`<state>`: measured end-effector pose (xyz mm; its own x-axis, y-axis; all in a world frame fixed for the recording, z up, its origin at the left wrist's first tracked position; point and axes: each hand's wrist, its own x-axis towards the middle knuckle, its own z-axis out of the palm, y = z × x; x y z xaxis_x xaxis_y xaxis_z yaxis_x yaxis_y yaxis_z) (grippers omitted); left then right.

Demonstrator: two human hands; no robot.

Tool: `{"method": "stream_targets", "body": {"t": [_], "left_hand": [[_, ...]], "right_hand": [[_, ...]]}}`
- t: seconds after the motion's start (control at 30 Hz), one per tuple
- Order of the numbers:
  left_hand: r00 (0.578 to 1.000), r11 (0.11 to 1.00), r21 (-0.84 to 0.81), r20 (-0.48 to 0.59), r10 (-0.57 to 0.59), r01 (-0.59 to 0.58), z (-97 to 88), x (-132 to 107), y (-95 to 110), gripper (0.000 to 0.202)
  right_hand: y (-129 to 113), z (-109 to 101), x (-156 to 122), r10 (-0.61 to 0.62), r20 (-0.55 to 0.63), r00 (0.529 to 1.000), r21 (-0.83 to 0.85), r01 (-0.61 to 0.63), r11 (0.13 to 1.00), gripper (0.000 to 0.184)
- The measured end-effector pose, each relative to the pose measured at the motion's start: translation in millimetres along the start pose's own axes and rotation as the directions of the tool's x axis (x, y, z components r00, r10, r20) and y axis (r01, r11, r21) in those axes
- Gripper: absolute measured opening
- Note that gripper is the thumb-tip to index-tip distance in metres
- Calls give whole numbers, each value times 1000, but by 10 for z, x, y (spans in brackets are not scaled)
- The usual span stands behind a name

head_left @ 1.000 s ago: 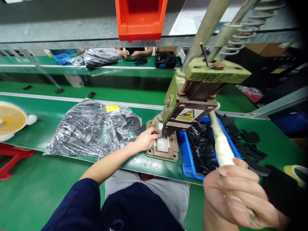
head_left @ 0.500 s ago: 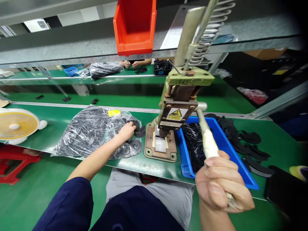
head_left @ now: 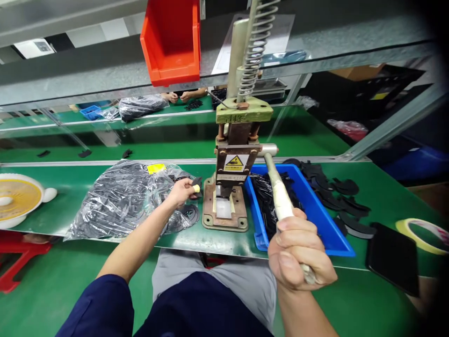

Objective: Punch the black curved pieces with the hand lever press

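Nearest you, your right hand (head_left: 298, 255) is wrapped in a full fist around the lever handle (head_left: 280, 199), which slants up and left to the hand press (head_left: 233, 164). Under the lever a blue tray (head_left: 315, 220) holds black parts, and further right lie loose black pieces (head_left: 340, 192), a dark flat slab (head_left: 391, 257) and a yellow tape roll (head_left: 421, 234). Your left hand (head_left: 180, 192) pinches a small black piece (head_left: 196, 181) just left of the press base plate (head_left: 224, 213), with something yellow at a fingertip. It hovers over the mouth of a clear bag of black parts (head_left: 119, 199) on the green worktop (head_left: 196, 238). A small fan (head_left: 17, 199) lies at the far left. Beyond, another person's hands (head_left: 180, 96) work at a second bench, and a red bin (head_left: 171, 42) hangs overhead.
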<state>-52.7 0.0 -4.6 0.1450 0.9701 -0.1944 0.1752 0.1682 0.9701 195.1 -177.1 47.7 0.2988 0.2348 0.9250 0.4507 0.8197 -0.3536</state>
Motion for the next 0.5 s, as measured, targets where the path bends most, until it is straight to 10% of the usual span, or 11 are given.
{"method": "stream_targets", "body": {"t": [0.2,0.5], "left_hand": [[979,977,-174,183,-88,121,539,-126,2,50],[959,977,-116,243,-147,179,585,-77,63,40]], "right_hand": [[9,-11,-6,-6,5,1000,-31,6,1000,20],[19,23,-21,-23,-38,999,-33,22,999,23]]}}
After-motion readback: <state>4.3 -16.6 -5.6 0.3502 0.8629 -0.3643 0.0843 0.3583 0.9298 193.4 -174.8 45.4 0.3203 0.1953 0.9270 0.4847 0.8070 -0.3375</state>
